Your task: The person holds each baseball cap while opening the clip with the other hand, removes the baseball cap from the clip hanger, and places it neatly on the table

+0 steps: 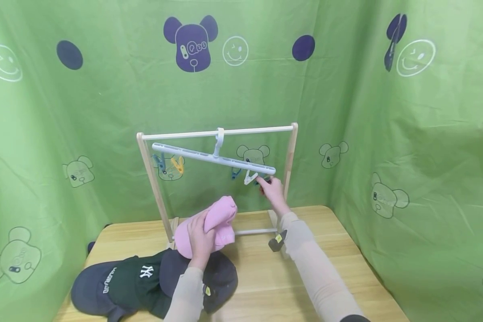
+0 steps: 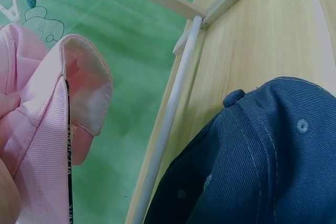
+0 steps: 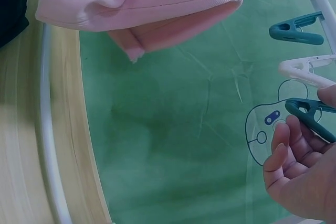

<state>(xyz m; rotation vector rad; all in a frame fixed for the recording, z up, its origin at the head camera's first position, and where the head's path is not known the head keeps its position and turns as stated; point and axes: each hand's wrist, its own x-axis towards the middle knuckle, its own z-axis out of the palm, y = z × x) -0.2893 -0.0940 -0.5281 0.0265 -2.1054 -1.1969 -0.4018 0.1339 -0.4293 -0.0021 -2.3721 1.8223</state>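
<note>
My left hand [image 1: 201, 237] grips a pink cap [image 1: 222, 215], raised in front of the rack with its opening showing in the left wrist view. At the low right end of a tilted pale blue hanger [image 1: 197, 154], my right hand [image 1: 275, 192] pinches a teal clip [image 3: 310, 118] between thumb and fingers. Beside that clip hang a white clip [image 1: 250, 178] and another teal clip [image 3: 296, 31]. A blue clip [image 1: 160, 163] and a yellow clip [image 1: 178, 164] hang at the hanger's higher left end. The pink cap is apart from the clips.
The hanger hooks over the top bar [image 1: 261, 130] of a wooden rack [image 1: 156, 192] on the table [image 1: 318, 250]. Dark caps lie overlapping at front left: a navy one [image 1: 90, 286], a dark green one [image 1: 130, 281], another navy one [image 1: 225, 277]. Green curtains [image 1: 116, 98] surround the table.
</note>
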